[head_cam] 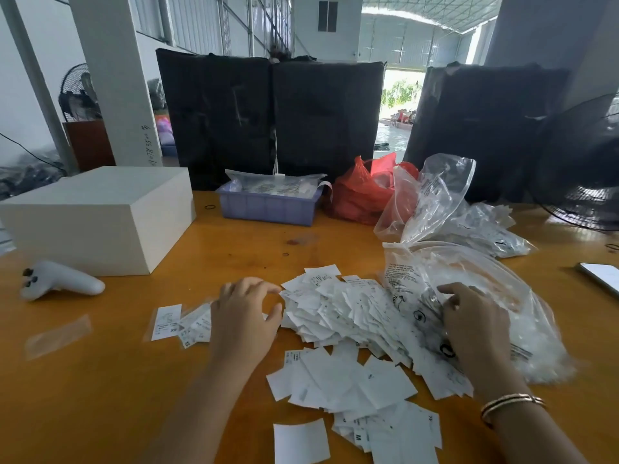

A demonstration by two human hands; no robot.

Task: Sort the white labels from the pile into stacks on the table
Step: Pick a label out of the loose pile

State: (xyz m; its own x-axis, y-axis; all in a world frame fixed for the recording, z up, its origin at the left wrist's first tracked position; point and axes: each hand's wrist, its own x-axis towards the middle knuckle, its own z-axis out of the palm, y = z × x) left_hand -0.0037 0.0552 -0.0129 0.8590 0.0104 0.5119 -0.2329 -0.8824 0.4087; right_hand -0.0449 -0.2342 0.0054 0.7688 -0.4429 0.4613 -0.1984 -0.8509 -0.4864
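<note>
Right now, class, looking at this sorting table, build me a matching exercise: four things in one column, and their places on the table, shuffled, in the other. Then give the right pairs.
Things:
1. white box
2. purple tray
3. red plastic bag
4. white handheld controller

Places:
A. at the back of the table, between the white box and the red bag
B. lying on the table in front of the white box, at the far left
C. at the back left of the table
D. right of the purple tray, before the black bundles

Pairs: 1-C, 2-A, 3-D, 4-B
</note>
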